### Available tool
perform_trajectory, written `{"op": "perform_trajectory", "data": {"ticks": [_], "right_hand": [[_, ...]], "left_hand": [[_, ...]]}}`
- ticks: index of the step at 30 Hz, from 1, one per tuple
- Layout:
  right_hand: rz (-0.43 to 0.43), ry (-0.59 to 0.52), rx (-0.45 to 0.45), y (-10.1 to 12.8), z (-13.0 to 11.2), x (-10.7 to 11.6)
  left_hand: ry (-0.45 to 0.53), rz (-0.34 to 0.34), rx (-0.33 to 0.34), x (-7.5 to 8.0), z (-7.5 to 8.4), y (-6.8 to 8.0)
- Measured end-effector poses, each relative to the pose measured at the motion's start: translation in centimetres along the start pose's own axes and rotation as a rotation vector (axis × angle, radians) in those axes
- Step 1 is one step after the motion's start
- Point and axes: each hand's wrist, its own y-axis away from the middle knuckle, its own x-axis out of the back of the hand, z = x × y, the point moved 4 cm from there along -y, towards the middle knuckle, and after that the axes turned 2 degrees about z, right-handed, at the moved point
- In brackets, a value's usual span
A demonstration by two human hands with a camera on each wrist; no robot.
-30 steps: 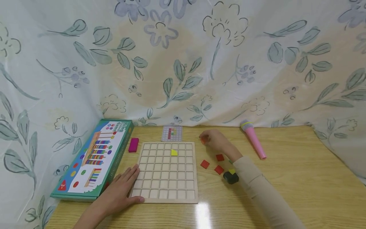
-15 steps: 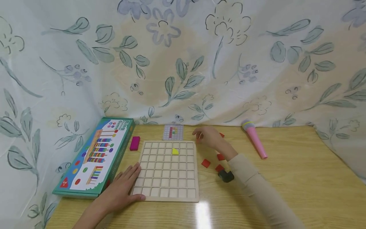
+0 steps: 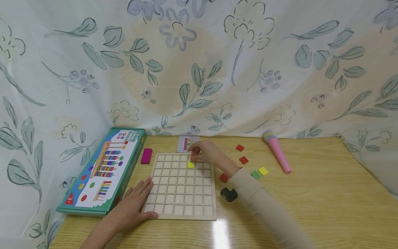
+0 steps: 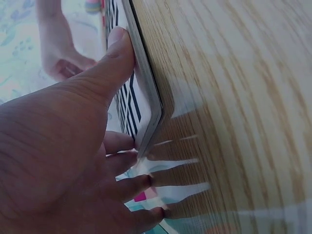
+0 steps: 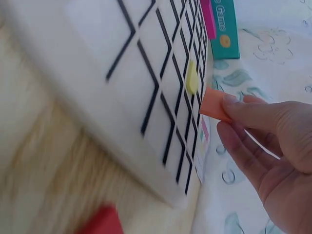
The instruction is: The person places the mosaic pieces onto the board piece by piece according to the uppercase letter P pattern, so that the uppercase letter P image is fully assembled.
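My right hand (image 3: 206,152) pinches an orange square tile (image 5: 214,104) between thumb and fingers, over the far part of a wooden grid board (image 3: 178,209). A yellow piece (image 3: 190,165) with one rounded corner sits in a cell just left of and nearer than that tile. Partly behind the right fingers lies a small pattern card (image 3: 183,142). The left hand (image 3: 132,204) rests against the board's near left corner. In the left wrist view its thumb (image 4: 119,48) lies on the board's edge, and its fingers spread along the side.
Several red tiles (image 3: 244,160), a green tile (image 3: 256,174) and a yellow tile (image 3: 263,171) lie right of the board. Farther right is a pink toy microphone (image 3: 278,152). A magenta block (image 3: 146,156) and a game box (image 3: 104,169) stand left. A floral cloth (image 3: 199,69) hangs behind.
The right hand has moved left with the orange tile, from the table beside the board to over its far rows. The left hand has stayed at the board's corner.
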Motion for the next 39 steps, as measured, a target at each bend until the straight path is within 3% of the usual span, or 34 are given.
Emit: {"op": "perform_trajectory", "data": {"ticks": [10,32,39], "right_hand": [[-0.030,-0.088,0.069,-1.0,-1.9,-2.3],[-0.011,-0.064,-0.024,-1.6,-1.5,-4.1],[-0.025,-0.042,-0.026,-1.4,-0.9,-3.5]], "left_hand": [[0.006,0.009,-0.004,0.1,0.1,0.0],[0.014,0.010,0.010,0.0,-0.1,0.0],[0.024,0.018,-0.001,0.0,0.0,0.0]]}}
